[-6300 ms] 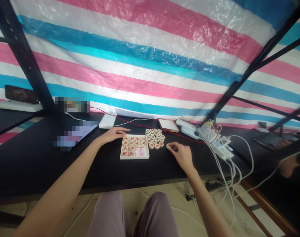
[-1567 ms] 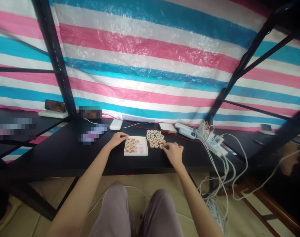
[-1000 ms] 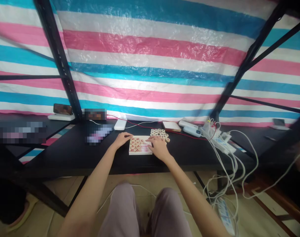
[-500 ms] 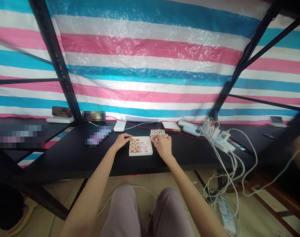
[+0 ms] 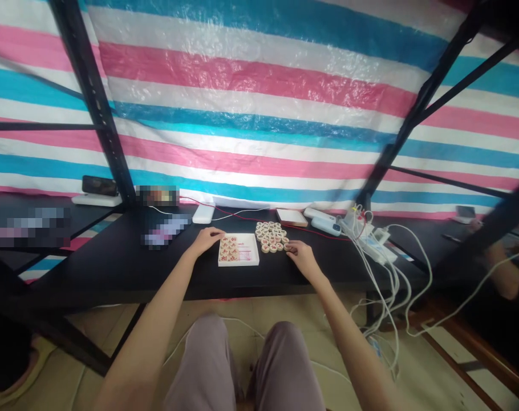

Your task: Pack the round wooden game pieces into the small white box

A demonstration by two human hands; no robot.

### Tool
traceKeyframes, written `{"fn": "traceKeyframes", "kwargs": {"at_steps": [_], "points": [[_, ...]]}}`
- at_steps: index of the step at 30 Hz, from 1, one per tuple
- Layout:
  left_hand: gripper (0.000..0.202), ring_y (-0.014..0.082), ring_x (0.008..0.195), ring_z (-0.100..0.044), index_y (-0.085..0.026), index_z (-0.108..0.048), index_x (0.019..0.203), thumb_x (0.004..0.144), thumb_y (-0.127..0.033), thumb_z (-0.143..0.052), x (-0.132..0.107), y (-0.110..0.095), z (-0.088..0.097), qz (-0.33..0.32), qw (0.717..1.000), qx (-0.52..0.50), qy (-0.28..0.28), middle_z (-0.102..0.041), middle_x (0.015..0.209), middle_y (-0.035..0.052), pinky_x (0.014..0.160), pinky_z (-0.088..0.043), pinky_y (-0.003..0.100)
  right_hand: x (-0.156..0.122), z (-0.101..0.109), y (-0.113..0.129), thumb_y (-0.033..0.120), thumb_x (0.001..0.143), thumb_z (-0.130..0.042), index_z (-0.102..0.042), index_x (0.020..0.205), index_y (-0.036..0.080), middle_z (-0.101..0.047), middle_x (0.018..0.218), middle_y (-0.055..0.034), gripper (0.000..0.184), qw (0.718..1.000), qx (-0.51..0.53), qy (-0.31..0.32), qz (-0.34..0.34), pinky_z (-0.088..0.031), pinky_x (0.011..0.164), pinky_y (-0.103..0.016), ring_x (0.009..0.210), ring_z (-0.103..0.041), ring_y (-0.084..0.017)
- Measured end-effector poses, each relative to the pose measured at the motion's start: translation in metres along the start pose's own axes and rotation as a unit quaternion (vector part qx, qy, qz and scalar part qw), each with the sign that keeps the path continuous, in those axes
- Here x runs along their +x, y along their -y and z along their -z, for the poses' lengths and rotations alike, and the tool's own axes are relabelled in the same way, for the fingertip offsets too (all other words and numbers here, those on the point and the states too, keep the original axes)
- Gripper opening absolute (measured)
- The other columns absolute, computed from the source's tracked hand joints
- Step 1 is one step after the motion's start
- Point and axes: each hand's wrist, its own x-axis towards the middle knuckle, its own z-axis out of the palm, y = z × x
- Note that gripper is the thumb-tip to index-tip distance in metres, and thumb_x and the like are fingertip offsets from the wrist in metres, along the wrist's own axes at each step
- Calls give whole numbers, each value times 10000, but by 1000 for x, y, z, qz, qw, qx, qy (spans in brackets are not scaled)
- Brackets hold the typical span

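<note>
A shallow white box (image 5: 250, 257) sits on the black table, with several round Chinese chess pieces (image 5: 229, 249) in rows filling its left part. Red print shows on the bare right part of its floor. My left hand (image 5: 206, 240) pinches the box's far left corner. To the right of the box, more chess pieces (image 5: 271, 235) lie face up in a close cluster, separate from it. At the cluster's near right end, the fingers of my right hand (image 5: 303, 257) are closed on one chess piece (image 5: 286, 246); the fingertips partly cover it.
Behind the pieces lies a white box lid (image 5: 291, 217), beside white and pale blue power banks (image 5: 325, 226). Tangled white cables and a power strip (image 5: 379, 242) fill the right side. A phone (image 5: 166, 229) lies at left. Another person's arm (image 5: 505, 271) shows at far right.
My right hand has moved rightward, away from the box's right edge, to the near right end of the cluster, uncovering more pieces. My left hand stays at the box's corner. The view has shifted slightly.
</note>
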Motion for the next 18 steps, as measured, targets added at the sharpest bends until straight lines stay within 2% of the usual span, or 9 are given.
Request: {"fn": "traceKeyframes", "kwargs": {"at_steps": [3,6,8,12,15,18], "points": [[322,228,944,-587,-179,-705,876,716,-411,-549,-2,0,-1,-7,1000,-4,-1,-668,977,57,886,-411,325,-3,1,9,175,813,-456,-636,1009,151,-579,1065,-97,267,998,-42,-48,23,-461,724,-283,722,-581,-134],[311,224,940,-589,-177,-704,884,718,-393,-554,-2,0,-1,-7,1000,-9,1,-670,972,58,876,-419,319,-3,-1,35,177,837,-419,-577,1128,182,-541,1120,-99,331,990,-103,-82,54,-446,760,-304,842,-570,-173],[302,223,933,-589,-179,-706,879,714,-386,-560,-2,0,-1,-4,1000,-6,-2,-672,960,57,880,-417,321,2,-9,59,168,838,-424,-573,1132,201,-533,1138,-91,331,987,-115,-49,103,-429,805,-308,924,-549,-186],[304,220,929,-587,-182,-707,877,720,-391,-552,-2,0,0,-8,1000,-3,1,-669,957,56,882,-416,323,21,-39,109,199,839,-463,-516,1209,229,-513,1197,-81,375,966,-117,77,216,-400,845,-312,1042,-490,-194],[301,220,928,-588,-189,-705,885,722,-386,-546,-2,1,1,-11,1000,0,0,-671,950,50,882,-418,329,33,-60,134,237,877,-424,-557,1158,250,-543,1169,-69,311,952,-144,141,229,-385,820,-326,1028,-498,-200],[295,221,924,-590,-193,-708,883,721,-377,-543,-1,2,2,-11,1000,-3,-4,-674,951,48,876,-425,331,35,-69,146,241,899,-392,-631,1027,238,-583,1091,-71,271,948,-166,151,228,-358,821,-345,983,-517,-200]]}}
